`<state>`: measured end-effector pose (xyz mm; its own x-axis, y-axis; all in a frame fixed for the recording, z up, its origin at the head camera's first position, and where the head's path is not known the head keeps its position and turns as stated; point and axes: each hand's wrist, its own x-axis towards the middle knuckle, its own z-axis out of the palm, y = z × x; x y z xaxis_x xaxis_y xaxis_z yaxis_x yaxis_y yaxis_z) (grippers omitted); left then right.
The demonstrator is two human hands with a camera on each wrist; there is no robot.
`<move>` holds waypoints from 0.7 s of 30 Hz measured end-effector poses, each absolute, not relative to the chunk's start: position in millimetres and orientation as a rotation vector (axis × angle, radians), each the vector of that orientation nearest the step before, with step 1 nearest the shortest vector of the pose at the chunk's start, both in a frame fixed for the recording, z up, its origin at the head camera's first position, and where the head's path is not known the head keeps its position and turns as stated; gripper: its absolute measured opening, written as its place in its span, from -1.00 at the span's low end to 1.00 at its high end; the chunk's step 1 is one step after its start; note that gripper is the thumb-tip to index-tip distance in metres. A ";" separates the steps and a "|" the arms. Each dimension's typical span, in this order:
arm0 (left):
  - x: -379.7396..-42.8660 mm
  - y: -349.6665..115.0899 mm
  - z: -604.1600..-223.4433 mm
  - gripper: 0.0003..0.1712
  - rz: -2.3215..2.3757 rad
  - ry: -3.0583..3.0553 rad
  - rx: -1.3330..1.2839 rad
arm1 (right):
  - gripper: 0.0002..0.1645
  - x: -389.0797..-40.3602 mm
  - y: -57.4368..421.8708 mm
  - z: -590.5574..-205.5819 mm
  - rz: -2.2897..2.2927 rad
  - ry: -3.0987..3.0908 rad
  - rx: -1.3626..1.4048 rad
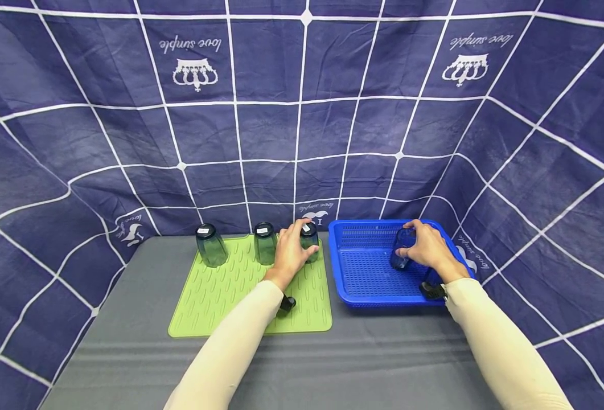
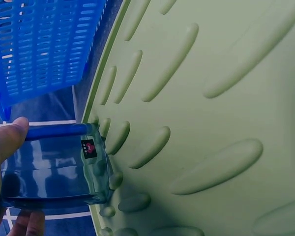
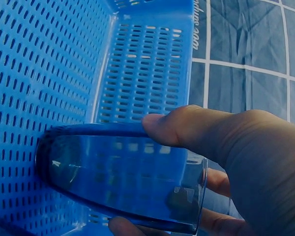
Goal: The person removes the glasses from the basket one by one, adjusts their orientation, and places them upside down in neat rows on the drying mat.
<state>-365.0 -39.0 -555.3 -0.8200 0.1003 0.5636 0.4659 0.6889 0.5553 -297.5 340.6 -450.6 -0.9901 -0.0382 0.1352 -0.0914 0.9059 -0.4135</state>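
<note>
Left hand [image 1: 290, 250] curls round base-up glass [image 1: 312, 240] at far right of green mat [image 1: 230, 302], likely steadying it. Right hand [image 1: 428, 249] grips upright glass [image 1: 399, 260] in blue basket [image 1: 335, 267] near rim, probably clearing walls. Left glass [image 1: 213, 250], middle glass [image 1: 264, 249]: base-up too, presumably draining.

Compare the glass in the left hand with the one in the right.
Place: the left-hand glass stands on the green mat; the right-hand glass is inside the blue basket.
Look: in the head view, the left-hand glass reads greenish, the right-hand glass blue.
Shared: both are see-through.
</note>
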 end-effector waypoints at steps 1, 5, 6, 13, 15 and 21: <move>-365.1 -39.1 -556.0 0.03 -0.997 -2.396 -0.432 | -0.04 -297.8 340.3 -450.9 0.648 -2.945 0.102; -366.0 -38.4 -557.5 0.05 -0.996 -2.397 -0.417 | -0.04 -298.2 339.2 -450.8 0.647 -2.938 0.113; -363.6 -37.9 -555.4 0.05 -1.002 -2.404 -0.415 | -0.04 -298.1 339.2 -450.5 0.645 -2.936 0.116; -364.3 -34.4 -559.9 0.03 -1.066 -2.398 -0.407 | -0.02 -295.1 340.8 -450.5 0.653 -2.926 0.138; -367.7 -34.7 -564.3 0.04 -1.086 -2.389 -0.405 | -0.02 -294.5 340.1 -450.3 0.657 -2.917 0.146; -371.0 -38.5 -566.4 0.07 -1.063 -2.395 -0.394 | -0.04 -294.9 334.1 -446.6 0.682 -2.872 0.170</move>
